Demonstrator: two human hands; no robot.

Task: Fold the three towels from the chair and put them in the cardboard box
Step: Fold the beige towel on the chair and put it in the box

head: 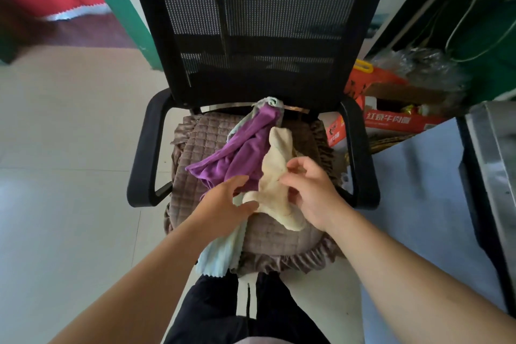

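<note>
Three crumpled towels lie on the black office chair (145,148), whose seat has a brown quilted cushion (201,131). A purple towel (240,153) sits in the middle. A cream towel (275,173) lies to its right. A pale blue towel (220,254) hangs over the seat's front edge under my left forearm. My left hand (223,204) rests on the pile with its thumb on the cream towel's lower end. My right hand (310,190) pinches the cream towel's right edge. An orange cardboard box (396,120) stands on the floor behind the chair's right armrest.
The chair's mesh back rises straight ahead. Plastic bags and clutter sit beyond the box at the right, and a metal cabinet edge (494,153) stands at the far right. Pale tiled floor lies to the left, with a red curtain at the top left. My dark trousers are below.
</note>
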